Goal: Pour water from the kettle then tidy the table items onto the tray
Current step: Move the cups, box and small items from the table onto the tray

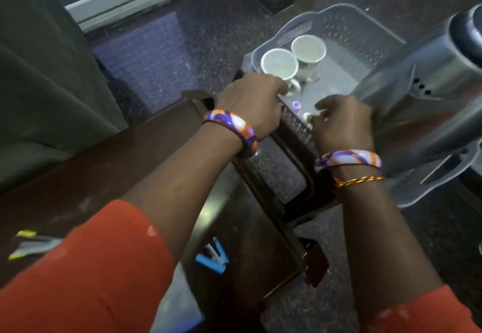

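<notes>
two cups (pixel 292 65) in tray (pixel 370 32), kettle (pixel 417 98) right

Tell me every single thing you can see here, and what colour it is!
tray: one, grey see-through plastic with patterned walls, held out past the table's edge, over the dark floor.
cups: two, white inside, upright and side by side in the tray's far left corner.
kettle: one, shiny steel, standing at the right end of the tray.
small purple item: one, inside the tray near its near wall; too small to name.
table: one, dark brown, lower left.
blue item: one, on the table; too blurred to name.
packets: grey with yellow, at the table's left edge; count unclear.
curtain: one, grey-green, left.
bangles: two, purple, orange and white, one per wrist.
thread band: one, red and yellow, right wrist.
sleeves: two, orange.
left hand: gripping the tray's near rim.
right hand: gripping the same rim.
</notes>
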`<state>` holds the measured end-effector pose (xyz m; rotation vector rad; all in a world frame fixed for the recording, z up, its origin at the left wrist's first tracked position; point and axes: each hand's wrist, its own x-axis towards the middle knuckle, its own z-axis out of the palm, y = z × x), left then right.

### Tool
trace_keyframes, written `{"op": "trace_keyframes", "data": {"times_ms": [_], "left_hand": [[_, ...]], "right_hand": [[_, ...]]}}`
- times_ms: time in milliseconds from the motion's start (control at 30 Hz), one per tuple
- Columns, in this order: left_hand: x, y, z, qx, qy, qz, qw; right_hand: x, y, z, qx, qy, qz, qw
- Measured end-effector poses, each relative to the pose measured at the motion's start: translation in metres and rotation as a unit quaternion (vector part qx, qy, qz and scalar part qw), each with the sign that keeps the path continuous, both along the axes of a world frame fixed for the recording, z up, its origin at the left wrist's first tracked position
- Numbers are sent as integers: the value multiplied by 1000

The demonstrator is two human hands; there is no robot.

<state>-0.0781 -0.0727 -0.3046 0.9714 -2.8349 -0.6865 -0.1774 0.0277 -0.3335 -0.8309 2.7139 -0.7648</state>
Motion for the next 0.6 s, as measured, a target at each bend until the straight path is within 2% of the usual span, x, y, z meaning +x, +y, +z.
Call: {"op": "trace_keyframes", "data": {"times_ms": [100,167,233,333,433,600], "left_hand": [[61,13,-11,35,34,58,997],[106,25,-30,73,12,113,991],[150,42,-49,105,-22,173,979],[214,68,-76,109,-58,257,958],[271,88,-93,92,-122,303,941],[323,105,-104,56,-207,383,899]], "right_hand": [[40,15,9,-100,84,42,990],[76,26,1,-126,77,87,985],[114,39,-18,-83,-9,144,986],[170,60,-46,55,-107,230,966],[214,78,-73,166,-91,297,936],[241,85,-100,216,-61,306,925]]}}
